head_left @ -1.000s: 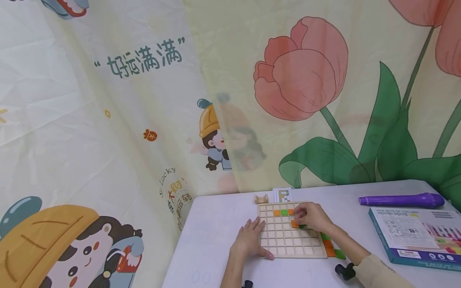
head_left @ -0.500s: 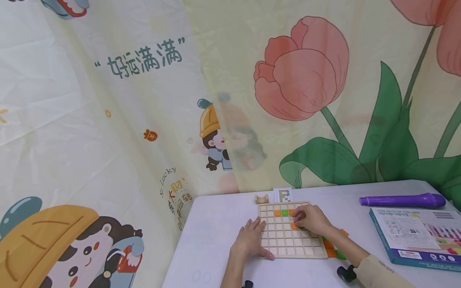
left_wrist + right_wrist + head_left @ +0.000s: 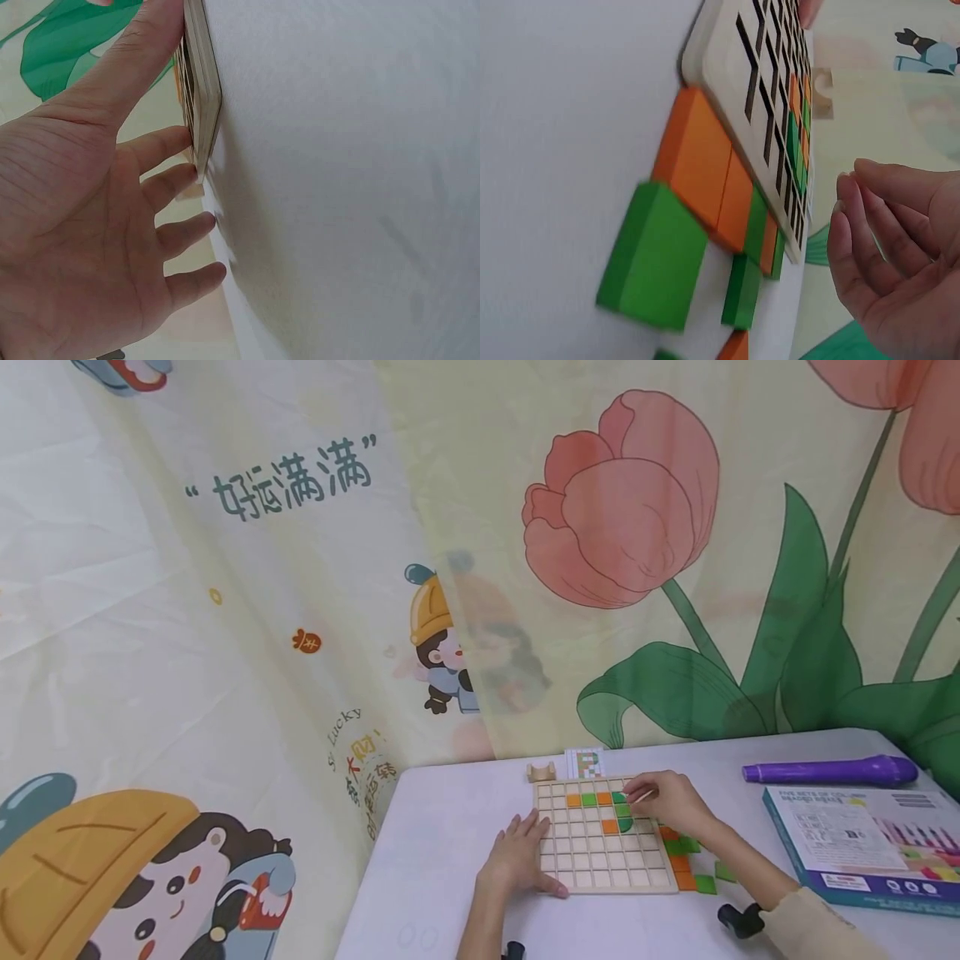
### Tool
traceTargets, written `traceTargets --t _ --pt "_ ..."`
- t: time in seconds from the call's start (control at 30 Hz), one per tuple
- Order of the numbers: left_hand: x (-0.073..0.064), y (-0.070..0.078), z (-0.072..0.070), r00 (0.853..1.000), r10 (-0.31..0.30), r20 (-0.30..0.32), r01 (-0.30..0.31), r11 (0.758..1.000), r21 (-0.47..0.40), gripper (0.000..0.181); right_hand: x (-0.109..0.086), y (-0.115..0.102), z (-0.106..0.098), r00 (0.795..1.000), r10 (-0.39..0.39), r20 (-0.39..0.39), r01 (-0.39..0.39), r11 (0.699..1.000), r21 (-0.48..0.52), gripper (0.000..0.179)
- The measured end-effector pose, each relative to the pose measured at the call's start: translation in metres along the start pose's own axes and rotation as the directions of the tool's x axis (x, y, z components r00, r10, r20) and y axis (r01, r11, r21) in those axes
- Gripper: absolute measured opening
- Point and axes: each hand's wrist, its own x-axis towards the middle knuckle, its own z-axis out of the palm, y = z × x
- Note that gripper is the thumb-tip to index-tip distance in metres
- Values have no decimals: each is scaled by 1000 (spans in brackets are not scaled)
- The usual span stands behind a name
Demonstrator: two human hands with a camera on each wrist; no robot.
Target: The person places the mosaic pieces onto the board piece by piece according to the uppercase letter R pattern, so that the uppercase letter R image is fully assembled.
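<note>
My left hand [image 3: 515, 853] lies with spread, nearly straight fingers along the left side of a wooden grid board [image 3: 566, 862]. In the left wrist view its thumb and fingertips touch the board's edge. My right hand [image 3: 678, 802] hovers over the board's upper right, its fingers loosely bent and thumb near the index fingertip. No block shows between them in the right wrist view [image 3: 900, 247]. Near it in the grid sit a top row with orange blocks [image 3: 573, 800] and green, several green blocks [image 3: 622, 811] below its right end, and another orange block [image 3: 609, 827].
Loose orange blocks [image 3: 681, 863] and green blocks [image 3: 705, 884] lie along the board's right side. Behind the board are a small wooden stand [image 3: 541, 772] and a pattern card [image 3: 585, 763]. A purple microphone-shaped object [image 3: 828, 771] and a flat box [image 3: 862, 847] occupy the table's right.
My right hand has lifted and drawn back to the right, uncovering the green blocks in the grid. The left hand keeps its place. The head view has shifted slightly.
</note>
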Motion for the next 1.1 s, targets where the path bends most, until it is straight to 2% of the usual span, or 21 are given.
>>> traceTargets --t 0.2,0.4,0.7,1.1 --pt "1 0 0 1000 -12 7 12 1000 -9 120 -6 8 -17 999 37 -4 -37 998 -49 23" --pt "0 -1 0 1000 -13 6 13 999 -39 120 -11 22 -24 997 71 11 -69 992 -106 20" --pt "1 -1 1 1000 -12 8 12 1000 -27 119 -18 38 -27 997 73 34 -68 988 -140 24" --pt "0 0 -1 1000 -11 3 11 1000 -9 119 -21 38 -26 996 83 16 -80 988 -132 25"
